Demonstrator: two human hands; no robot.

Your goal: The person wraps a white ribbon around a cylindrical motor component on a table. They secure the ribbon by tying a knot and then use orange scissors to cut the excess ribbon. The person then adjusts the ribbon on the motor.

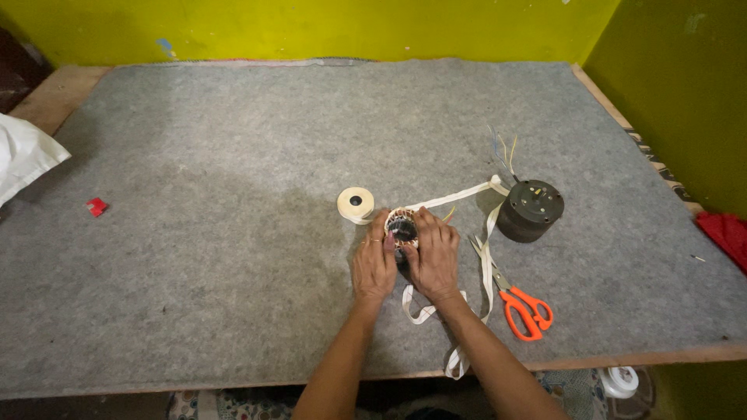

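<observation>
left hand (373,264) + right hand (433,257) grip wound coil (401,228) | coil between fingertips | scissors (520,303) nearby

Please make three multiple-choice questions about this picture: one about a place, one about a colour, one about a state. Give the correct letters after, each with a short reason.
1. Where do the scissors lie on the grey felt mat?
A. to the right of the person's hands
B. at the far left edge
C. on top of the tape roll

2. What colour are the scissor handles?
A. blue
B. orange
C. black

3. How are the hands placed on the small round wound coil part?
A. both hands hold it
B. only one hand touches it
C. both hands lie flat, away from it

Answers:
1. A: the scissors lie right of the right hand, near the loose cream cloth tape strip.
2. B: the handles are plainly orange.
3. A: the left hand and the right hand both close around the part, beside the small cream tape roll and the dark round motor housing.
</observation>
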